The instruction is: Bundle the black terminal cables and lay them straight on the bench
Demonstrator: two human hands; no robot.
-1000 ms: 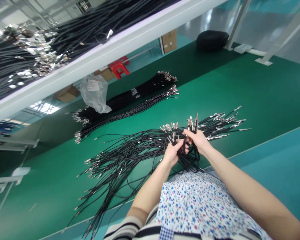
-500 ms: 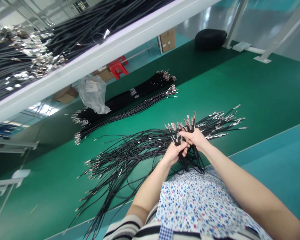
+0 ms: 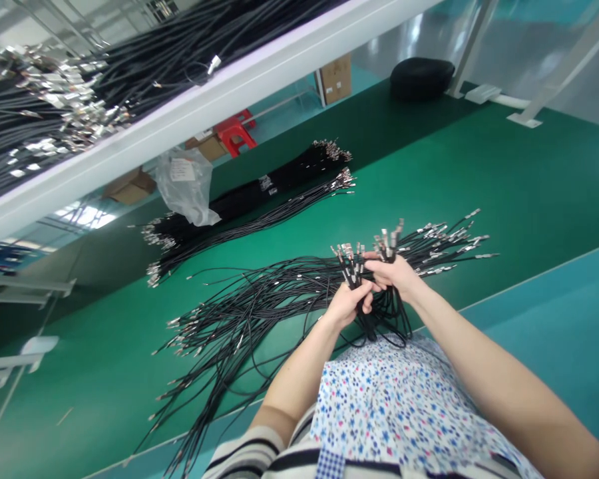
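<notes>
My left hand [image 3: 352, 303] is closed around a bunch of black cables [image 3: 350, 271], their metal terminals pointing up. Beside it, almost touching, my right hand [image 3: 395, 274] grips a second bunch of cables [image 3: 388, 247] with its terminals also upright. The held cables hang down in loops in front of the floral apron [image 3: 394, 399]. Behind and left of my hands, a loose spread of black cables [image 3: 264, 293] lies on the green mat. More terminal ends [image 3: 444, 239] fan out to the right of my right hand.
Farther back lie a thick cable bundle [image 3: 289, 174] and a thinner one [image 3: 259, 226], with a clear plastic bag [image 3: 184, 186] over their left part. A white shelf edge [image 3: 229, 86] crosses above, loaded with cables [image 3: 144, 66]. A black case [image 3: 422, 78] sits near the rear posts.
My right hand has shifted slightly right with its bunch of cables, widening the gap between the two sets of terminals. My left hand has hardly moved.
</notes>
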